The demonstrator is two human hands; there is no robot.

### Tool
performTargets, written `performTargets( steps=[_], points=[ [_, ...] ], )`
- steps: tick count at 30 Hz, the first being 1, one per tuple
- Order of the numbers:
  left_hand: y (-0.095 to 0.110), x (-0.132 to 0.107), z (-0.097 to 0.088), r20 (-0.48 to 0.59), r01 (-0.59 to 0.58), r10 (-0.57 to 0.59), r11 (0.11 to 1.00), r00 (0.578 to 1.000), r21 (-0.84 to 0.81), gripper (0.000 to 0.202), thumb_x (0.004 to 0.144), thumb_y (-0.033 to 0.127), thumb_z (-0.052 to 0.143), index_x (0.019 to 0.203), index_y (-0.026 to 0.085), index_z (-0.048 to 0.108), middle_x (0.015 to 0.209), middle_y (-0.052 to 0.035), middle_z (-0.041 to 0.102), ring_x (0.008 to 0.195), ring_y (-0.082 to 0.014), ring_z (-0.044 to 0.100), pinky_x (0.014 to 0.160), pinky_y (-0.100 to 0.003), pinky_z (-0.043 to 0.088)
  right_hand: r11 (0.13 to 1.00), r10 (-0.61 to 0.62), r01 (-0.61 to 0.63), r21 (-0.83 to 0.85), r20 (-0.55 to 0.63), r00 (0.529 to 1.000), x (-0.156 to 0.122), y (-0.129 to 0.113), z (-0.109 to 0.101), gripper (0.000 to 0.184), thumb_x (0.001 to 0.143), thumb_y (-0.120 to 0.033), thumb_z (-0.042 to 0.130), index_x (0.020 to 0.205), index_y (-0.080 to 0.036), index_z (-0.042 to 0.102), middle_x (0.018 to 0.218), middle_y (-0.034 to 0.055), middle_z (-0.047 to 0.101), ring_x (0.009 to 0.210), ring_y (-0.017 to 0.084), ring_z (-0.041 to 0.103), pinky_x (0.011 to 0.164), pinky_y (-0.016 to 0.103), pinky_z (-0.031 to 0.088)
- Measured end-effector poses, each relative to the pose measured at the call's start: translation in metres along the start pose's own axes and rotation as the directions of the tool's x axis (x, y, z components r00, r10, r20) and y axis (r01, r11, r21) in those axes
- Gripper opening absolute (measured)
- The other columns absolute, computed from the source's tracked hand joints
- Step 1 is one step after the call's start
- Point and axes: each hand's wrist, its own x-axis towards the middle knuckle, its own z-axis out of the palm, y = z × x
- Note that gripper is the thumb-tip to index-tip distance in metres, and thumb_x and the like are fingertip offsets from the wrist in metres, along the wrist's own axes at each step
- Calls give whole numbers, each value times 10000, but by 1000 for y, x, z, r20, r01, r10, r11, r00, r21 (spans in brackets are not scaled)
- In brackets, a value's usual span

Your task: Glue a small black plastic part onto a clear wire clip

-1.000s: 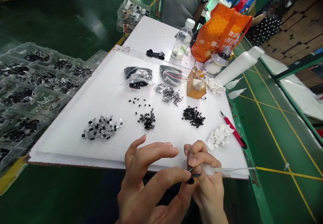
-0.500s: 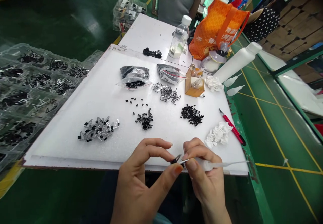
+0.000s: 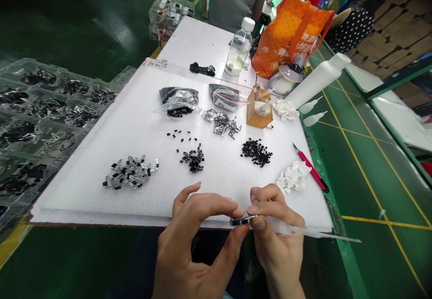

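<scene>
Left hand [image 3: 197,231] and right hand [image 3: 278,238] pinching a small black-and-metal part [image 3: 241,221] together just over the near edge of the desk [image 3: 84,186], right hand also gripping a thin plastic dropper [image 3: 303,231]; further in, loose parts [image 3: 256,152] lie in separate piles, seemingly sorted by kind within reach.

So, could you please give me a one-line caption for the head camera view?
Left hand and right hand pinch a small black-and-metal component above a white foam board with piles of small parts.
</scene>
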Motion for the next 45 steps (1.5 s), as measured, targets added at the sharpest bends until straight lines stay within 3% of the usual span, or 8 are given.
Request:
performTargets(
  steps=[10,18,22,26,31,35,39,45],
  points=[
    [0,-2,0,9,6,-6,1000,1000,1,335,882,42,632,1089,304,597,891,109,704,808,-101,716,1211,-390,368,1000,-1,1,-5,28,1000,0,1,1,173,944,-235,732,1055,-355,788,880,-31,582,719,112,541,605,264,436],
    [-10,9,-11,217,-103,90,993,972,50,463,902,66,682,1258,354,614,1101,68,769,999,-141,732,1164,-354,385,977,213,-215,7,94,973,14,-9,-6,110,961,-285,701,852,-272,718,819,-27,541,737,127,517,647,276,396],
    [-12,14,-11,250,234,-191,959,949,-159,317,882,217,781,1134,405,739,973,77,788,933,-172,725,1139,-394,408,953,282,-294,75,146,948,16,-11,-6,166,953,-345,708,813,-256,707,791,-22,538,750,137,511,670,284,386],
    [-11,16,-11,470,728,-558,489,684,-480,276,753,412,908,1009,349,826,954,9,788,1034,-217,712,952,-314,545,945,282,-288,156,60,957,22,-6,-4,317,971,-482,648,791,-235,733,716,-27,534,580,100,441,595,288,352],
    [-9,19,-17,706,824,-574,-92,415,-560,369,739,467,919,1041,272,835,915,-7,801,984,-156,726,967,-244,550,962,269,-271,30,-265,926,39,22,-16,336,930,-501,697,775,-203,716,616,-51,466,522,82,353,524,271,265],
    [-6,19,-18,734,801,-535,-164,418,-575,290,797,424,888,1035,266,845,928,-17,810,978,-168,742,972,-279,576,959,262,-281,-21,-305,916,42,42,-28,303,930,-470,706,803,-195,704,606,-55,479,535,89,372,536,270,272],
    [-6,16,-18,717,787,-477,-82,508,-612,307,832,485,841,1072,292,850,987,-50,823,1040,-236,763,1005,-362,597,955,248,-284,-86,-296,922,38,49,-30,321,930,-484,692,805,-188,699,582,-54,490,525,104,386,532,280,276],
    [-7,16,-22,725,772,-451,-116,520,-625,269,870,424,822,1100,287,840,1006,-29,815,1036,-167,758,973,-257,597,940,219,-278,-196,-278,935,38,50,-27,354,932,-516,661,796,-190,693,598,-48,510,541,121,435,569,293,341]
  ],
)
